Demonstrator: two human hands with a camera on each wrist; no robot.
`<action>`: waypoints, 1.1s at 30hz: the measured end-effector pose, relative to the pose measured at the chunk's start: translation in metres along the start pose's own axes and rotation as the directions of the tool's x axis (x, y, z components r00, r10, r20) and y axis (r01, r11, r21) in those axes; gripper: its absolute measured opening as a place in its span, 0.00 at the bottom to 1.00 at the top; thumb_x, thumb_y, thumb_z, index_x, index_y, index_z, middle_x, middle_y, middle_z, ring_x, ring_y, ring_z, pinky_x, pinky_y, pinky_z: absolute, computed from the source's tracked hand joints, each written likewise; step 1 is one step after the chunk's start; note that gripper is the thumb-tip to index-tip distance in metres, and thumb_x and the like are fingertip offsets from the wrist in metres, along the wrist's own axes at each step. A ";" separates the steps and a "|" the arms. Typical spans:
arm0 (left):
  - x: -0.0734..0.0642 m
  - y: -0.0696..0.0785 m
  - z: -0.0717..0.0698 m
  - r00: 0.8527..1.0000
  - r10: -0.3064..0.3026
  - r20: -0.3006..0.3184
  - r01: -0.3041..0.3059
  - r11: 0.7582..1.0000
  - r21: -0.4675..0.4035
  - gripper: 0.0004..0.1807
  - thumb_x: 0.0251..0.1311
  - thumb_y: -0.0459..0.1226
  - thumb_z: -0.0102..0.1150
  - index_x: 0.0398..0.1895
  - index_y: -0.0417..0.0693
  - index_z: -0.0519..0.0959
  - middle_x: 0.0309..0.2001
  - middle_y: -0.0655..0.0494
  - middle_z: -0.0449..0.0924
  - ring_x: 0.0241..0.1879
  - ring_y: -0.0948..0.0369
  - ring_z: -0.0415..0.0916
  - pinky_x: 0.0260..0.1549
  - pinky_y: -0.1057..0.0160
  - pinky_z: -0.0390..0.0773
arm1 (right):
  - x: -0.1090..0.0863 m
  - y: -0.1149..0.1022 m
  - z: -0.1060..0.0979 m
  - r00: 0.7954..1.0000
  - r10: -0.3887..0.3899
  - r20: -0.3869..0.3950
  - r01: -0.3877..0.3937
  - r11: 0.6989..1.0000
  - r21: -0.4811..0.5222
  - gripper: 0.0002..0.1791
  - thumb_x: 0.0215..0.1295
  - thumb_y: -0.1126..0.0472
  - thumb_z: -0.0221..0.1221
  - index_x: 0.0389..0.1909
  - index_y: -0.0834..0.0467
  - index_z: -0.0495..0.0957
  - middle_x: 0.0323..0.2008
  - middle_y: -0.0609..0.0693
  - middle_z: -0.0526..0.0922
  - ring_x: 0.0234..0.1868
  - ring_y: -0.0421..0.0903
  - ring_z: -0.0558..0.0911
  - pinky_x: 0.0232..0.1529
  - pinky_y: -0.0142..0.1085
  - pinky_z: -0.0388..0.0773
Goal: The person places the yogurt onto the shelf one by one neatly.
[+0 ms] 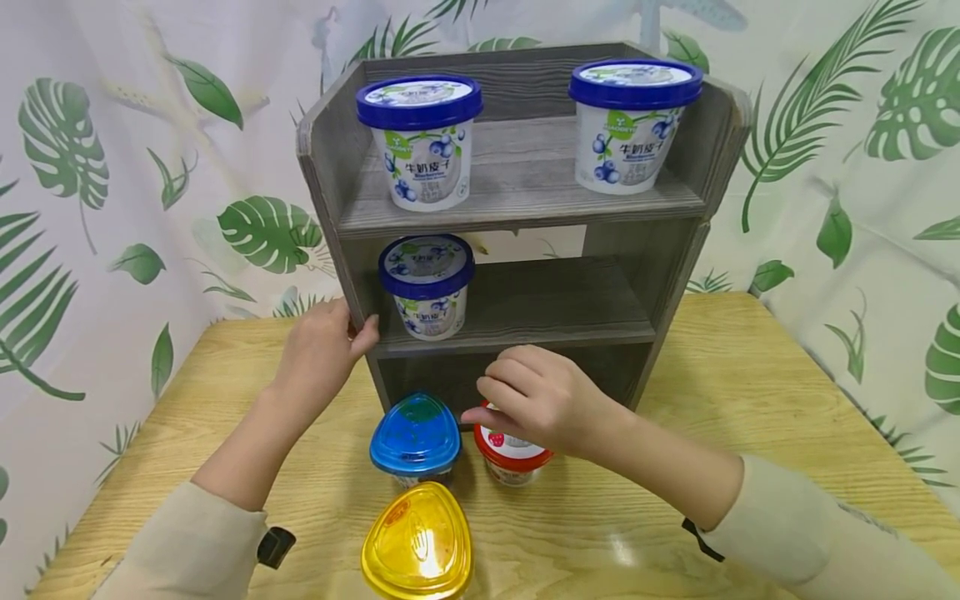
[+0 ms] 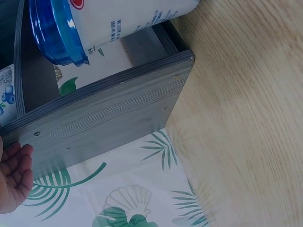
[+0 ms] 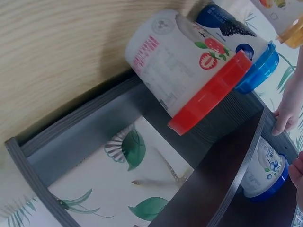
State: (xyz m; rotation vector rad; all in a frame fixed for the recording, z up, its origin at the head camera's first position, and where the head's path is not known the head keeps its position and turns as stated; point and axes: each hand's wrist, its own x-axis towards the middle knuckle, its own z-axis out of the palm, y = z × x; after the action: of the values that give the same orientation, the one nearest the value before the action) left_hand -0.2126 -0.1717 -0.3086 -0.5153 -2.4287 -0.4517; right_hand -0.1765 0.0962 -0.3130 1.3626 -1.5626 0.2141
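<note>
My left hand [image 1: 318, 346] grips the left side panel of a grey wooden shelf [image 1: 555, 296], thumb at the front edge and fingers on the outer face. Its curled fingers show on that panel in the left wrist view. My right hand [image 1: 551, 400] hovers over the red-lidded tub [image 1: 517, 452], fingers loosely curled, thumb out to the left, holding nothing. Left of that tub stands a blue-lidded tub [image 1: 415, 437]; nearer me is a yellow-lidded tub [image 1: 416, 546]. A blueberry tub [image 1: 431, 308] sits on the middle shelf, close to my left thumb.
Two more blueberry tubs stand on the top shelf, one at the left [image 1: 427, 162] and another at the right [image 1: 626, 146]. The shelf stands on a light wooden table [image 1: 750, 400]. Behind it hangs a leaf-patterned cloth [image 1: 187, 167].
</note>
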 end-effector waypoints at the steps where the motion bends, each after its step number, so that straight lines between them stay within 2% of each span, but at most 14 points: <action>1: 0.000 0.000 0.000 1.000 0.000 -0.001 0.000 1.000 0.001 0.11 0.60 0.36 0.56 0.31 0.34 0.76 0.20 0.45 0.74 0.22 0.50 0.70 0.22 0.57 0.72 | -0.001 -0.001 0.000 1.000 -0.007 -0.002 0.007 1.000 -0.003 0.19 0.62 0.48 0.59 0.25 0.61 0.80 0.23 0.51 0.81 0.27 0.45 0.79 0.34 0.32 0.80; 7: -0.001 -0.001 0.001 1.000 -0.001 0.002 0.001 1.000 0.004 0.10 0.60 0.37 0.55 0.32 0.34 0.76 0.20 0.46 0.74 0.22 0.51 0.70 0.22 0.58 0.72 | -0.007 -0.005 -0.002 0.999 -0.033 -0.004 0.033 0.999 -0.005 0.18 0.63 0.50 0.59 0.26 0.62 0.80 0.23 0.50 0.81 0.26 0.45 0.79 0.33 0.32 0.80; 13: -0.001 -0.001 0.001 1.000 0.004 0.001 -0.004 1.000 0.007 0.10 0.60 0.37 0.56 0.32 0.35 0.76 0.20 0.46 0.74 0.22 0.51 0.70 0.22 0.57 0.72 | -0.015 -0.010 -0.003 0.999 -0.029 0.035 0.029 1.000 0.007 0.19 0.65 0.49 0.57 0.26 0.61 0.79 0.24 0.50 0.82 0.26 0.45 0.80 0.34 0.32 0.81; 23: 0.000 -0.001 0.001 1.000 0.020 -0.016 -0.019 1.000 0.025 0.11 0.60 0.36 0.56 0.28 0.35 0.75 0.19 0.45 0.74 0.21 0.50 0.71 0.22 0.57 0.73 | -0.026 -0.017 -0.003 0.996 -0.066 0.062 0.064 0.997 0.030 0.17 0.65 0.50 0.56 0.26 0.59 0.77 0.25 0.49 0.82 0.27 0.45 0.79 0.35 0.34 0.81; 33: 0.000 -0.001 0.001 0.999 0.035 -0.032 -0.035 0.999 0.012 0.10 0.58 0.35 0.57 0.27 0.35 0.75 0.18 0.46 0.72 0.20 0.51 0.69 0.21 0.58 0.71 | -0.041 -0.022 -0.005 0.993 -0.052 0.102 0.046 0.997 0.062 0.19 0.69 0.49 0.52 0.25 0.58 0.76 0.23 0.48 0.80 0.25 0.44 0.78 0.32 0.32 0.80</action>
State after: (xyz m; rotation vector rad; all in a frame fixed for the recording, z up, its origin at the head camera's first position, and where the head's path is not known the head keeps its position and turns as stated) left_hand -0.2139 -0.1724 -0.3099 -0.5405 -2.3864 -0.4278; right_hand -0.1617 0.1178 -0.3518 1.4776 -1.6173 0.1630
